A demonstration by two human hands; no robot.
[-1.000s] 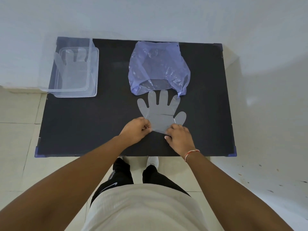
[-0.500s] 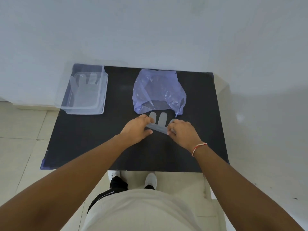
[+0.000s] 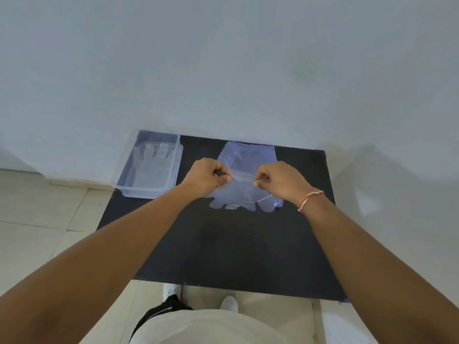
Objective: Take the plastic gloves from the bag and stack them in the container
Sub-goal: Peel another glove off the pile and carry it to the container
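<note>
The left hand (image 3: 207, 174) and the right hand (image 3: 278, 179) are both pinched shut on the cuff edge of a thin, clear, hand-shaped plastic glove (image 3: 238, 194), one at each corner, holding it up at the centre of the frame. The glove hangs below the two grips, its fingers pointing down toward the black rectangular table top (image 3: 223, 247), so its long axis runs from the hands downward in the frame.

The clear, rectangular plastic container (image 3: 149, 171) sits to the left of the hands, at the table's upper left corner, nearer the left hand. Judging from this, the coming carry goes leftward. A flat clear glove already lies in it, fingers toward the wall.

Behind the held glove lies the crumpled, pale purple plastic bag (image 3: 248, 155). The held glove looks filmy, translucent and limp.
</note>
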